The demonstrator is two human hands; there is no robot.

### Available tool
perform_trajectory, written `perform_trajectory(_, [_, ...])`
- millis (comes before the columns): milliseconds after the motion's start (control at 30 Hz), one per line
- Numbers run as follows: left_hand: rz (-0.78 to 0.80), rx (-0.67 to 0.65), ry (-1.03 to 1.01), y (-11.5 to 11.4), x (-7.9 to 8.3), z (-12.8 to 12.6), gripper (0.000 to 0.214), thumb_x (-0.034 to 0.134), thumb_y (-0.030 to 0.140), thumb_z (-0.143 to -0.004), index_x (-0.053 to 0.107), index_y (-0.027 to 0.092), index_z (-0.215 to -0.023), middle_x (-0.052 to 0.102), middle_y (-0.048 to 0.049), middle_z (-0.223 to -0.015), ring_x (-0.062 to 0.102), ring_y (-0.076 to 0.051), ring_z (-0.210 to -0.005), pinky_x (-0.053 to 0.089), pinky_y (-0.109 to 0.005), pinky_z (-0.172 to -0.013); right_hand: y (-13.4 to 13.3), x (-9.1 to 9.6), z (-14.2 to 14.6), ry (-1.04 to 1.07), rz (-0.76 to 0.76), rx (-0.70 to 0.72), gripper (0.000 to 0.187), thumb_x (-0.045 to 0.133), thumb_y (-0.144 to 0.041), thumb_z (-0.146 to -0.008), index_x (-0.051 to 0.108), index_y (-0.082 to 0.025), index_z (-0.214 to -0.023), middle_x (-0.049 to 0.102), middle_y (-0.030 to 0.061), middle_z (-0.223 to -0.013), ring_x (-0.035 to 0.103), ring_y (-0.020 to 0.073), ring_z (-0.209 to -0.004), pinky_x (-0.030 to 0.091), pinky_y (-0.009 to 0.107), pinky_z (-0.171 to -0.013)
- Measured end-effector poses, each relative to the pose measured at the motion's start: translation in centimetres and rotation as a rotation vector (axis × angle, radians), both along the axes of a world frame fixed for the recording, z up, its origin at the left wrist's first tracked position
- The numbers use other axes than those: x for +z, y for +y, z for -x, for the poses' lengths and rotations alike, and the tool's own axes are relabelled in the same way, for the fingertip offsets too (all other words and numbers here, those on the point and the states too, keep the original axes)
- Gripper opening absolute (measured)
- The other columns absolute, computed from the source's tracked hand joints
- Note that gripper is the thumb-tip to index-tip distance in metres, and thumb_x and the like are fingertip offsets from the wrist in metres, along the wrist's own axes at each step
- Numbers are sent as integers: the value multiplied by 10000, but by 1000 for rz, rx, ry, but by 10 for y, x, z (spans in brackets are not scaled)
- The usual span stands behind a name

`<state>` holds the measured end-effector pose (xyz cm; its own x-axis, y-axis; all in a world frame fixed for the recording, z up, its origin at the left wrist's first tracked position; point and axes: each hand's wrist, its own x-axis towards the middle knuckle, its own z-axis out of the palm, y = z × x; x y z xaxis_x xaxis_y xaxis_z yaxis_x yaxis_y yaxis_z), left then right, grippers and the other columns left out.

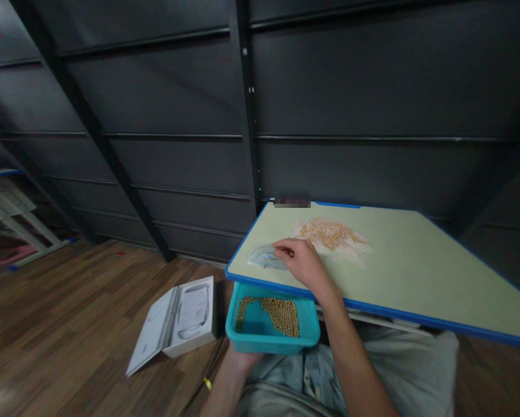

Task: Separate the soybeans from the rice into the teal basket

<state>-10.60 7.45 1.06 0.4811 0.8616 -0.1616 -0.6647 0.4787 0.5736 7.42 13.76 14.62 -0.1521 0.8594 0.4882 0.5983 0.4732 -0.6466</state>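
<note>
My left hand supports a teal plastic tray from below, at the front edge of the table; its fingers are hidden under the tray. Round tan beans lie in the tray, gathered mostly on its right side. Over the table's near left part, my right hand is closed in a pinch on the right side of a clear, half-round plastic protractor. Behind that hand, a pile of yellow beans mixed with pale, rice-like grains is spread on the table.
The pale green tabletop has a raised blue edge. An opened white box stands on the wooden floor to the left, near a black cable. A dark panelled wall rises behind the table.
</note>
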Motion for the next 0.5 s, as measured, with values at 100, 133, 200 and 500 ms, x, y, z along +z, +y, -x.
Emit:
perform_trajectory(100, [140, -20, 3, 2, -4, 3, 519, 363, 431, -968, 860, 336, -853, 879, 24, -1058, 511, -212, -1532, 326, -489, -1293, -13, -2, -1, 44, 44, 179, 211, 712, -139, -950, 850, -247, -1066, 857, 53, -1079, 790, 223, -979, 590, 366, -930])
perform_trajectory(133, [163, -24, 2, 2, -6, 3, 528, 351, 448, -974, 858, 344, -868, 872, 34, -1104, 495, -203, -1544, 324, -483, -1287, -17, -3, -1, 58, 60, 221, 208, 712, -139, -953, 850, -249, -1063, 856, 46, -1078, 788, 216, -981, 587, 366, -941])
perform_trajectory(200, [166, -31, -1, 2, -8, 4, 523, 352, 469, -979, 855, 352, -901, 857, 46, -1175, 472, -196, -1559, 317, -476, -1281, -22, -6, -1, 91, 82, 236, 204, 713, -139, -950, 849, -247, -1056, 856, 44, -1055, 784, 209, -954, 590, 365, -926])
perform_trajectory(500, [37, -98, -62, -4, -33, -14, 443, 455, 551, -958, 843, 362, -1062, 820, 46, -1298, 469, -225, -1564, 315, -448, -1302, -38, -18, -32, 288, -20, -74, 196, 682, -241, -976, 829, -218, -1103, 831, 89, -1107, 762, 237, -968, 584, 353, -827])
